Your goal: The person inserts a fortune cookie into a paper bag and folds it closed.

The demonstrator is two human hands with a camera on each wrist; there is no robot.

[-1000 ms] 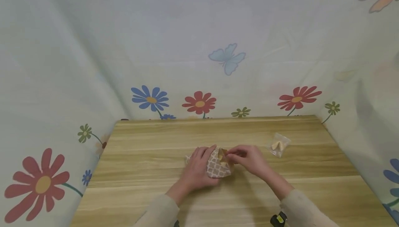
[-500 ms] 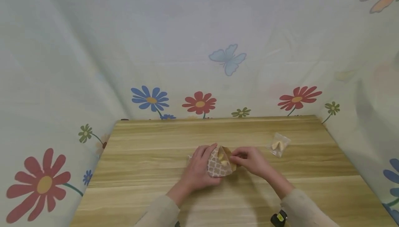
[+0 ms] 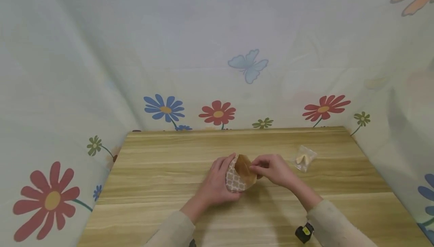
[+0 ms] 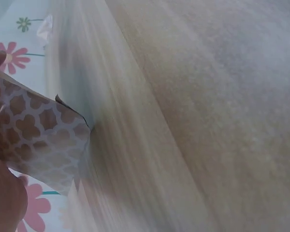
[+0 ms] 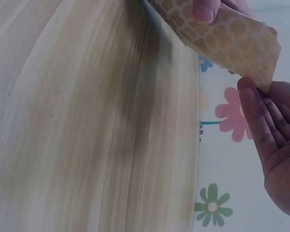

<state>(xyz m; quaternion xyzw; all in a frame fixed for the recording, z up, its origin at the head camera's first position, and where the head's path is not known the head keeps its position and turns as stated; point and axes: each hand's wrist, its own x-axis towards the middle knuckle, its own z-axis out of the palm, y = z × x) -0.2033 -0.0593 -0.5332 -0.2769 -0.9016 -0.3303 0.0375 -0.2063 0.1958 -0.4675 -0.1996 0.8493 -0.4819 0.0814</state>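
Observation:
A brown paper bag [image 3: 234, 181] with a white lattice print lies tilted over the middle of the table, its mouth spread towards the right. My left hand [image 3: 215, 186] grips it from the left, thumb on the near side and fingers on the far side. With thumb and fingertips, my right hand [image 3: 275, 169] pinches the edge of the mouth. The right wrist view shows that pinch at the corner of the paper bag [image 5: 253, 53]. Plain brown paper shows inside the mouth; deeper contents are hidden.
A fortune cookie [image 3: 303, 159] in a clear wrapper lies on the wooden table [image 3: 152, 190], beyond and right of my right hand. Flower-printed cloth [image 3: 190, 51] hangs behind and along both sides. A small black device [image 3: 304, 232] sits by the right sleeve.
The bag's mouth has spread wider, the right fingers drawing its edge slightly right. Pale yellow pieces seen inside earlier no longer show. My left hand keeps its grip.

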